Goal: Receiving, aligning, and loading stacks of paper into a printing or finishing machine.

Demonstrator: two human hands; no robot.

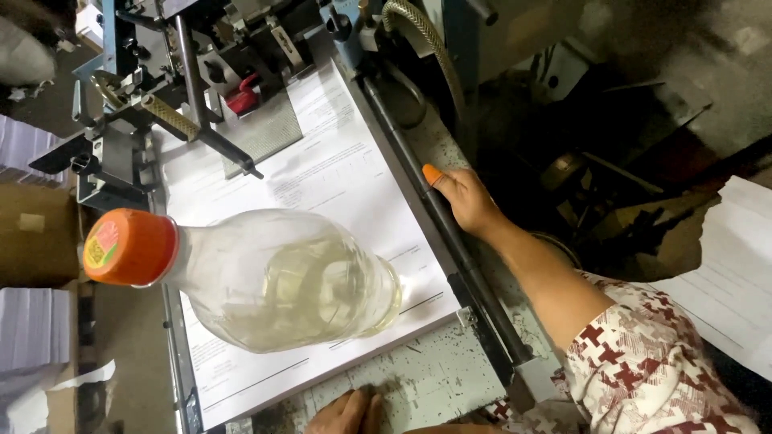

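My right hand [468,201] reaches from the lower right in a patterned red-and-white sleeve. It grips the black side rail [450,241] of a printing machine, with an orange rubber cap on the thumb tip. Only the fingers of my left hand [347,413] show at the bottom edge, lying flat on the scuffed metal plate [434,378]. A clear bottle [281,281] of pale yellowish liquid with an orange cap [129,247] lies on its side over the stack of printed white sheets [338,177]. Neither hand touches it.
Feeder parts, black rods and a red piece [241,100] hang over the far end of the sheets. A ribbed hose [422,40] curves at the top. More paper stacks sit at the right [732,273] and far left [32,329]. Dark machine parts lie beyond the rail.
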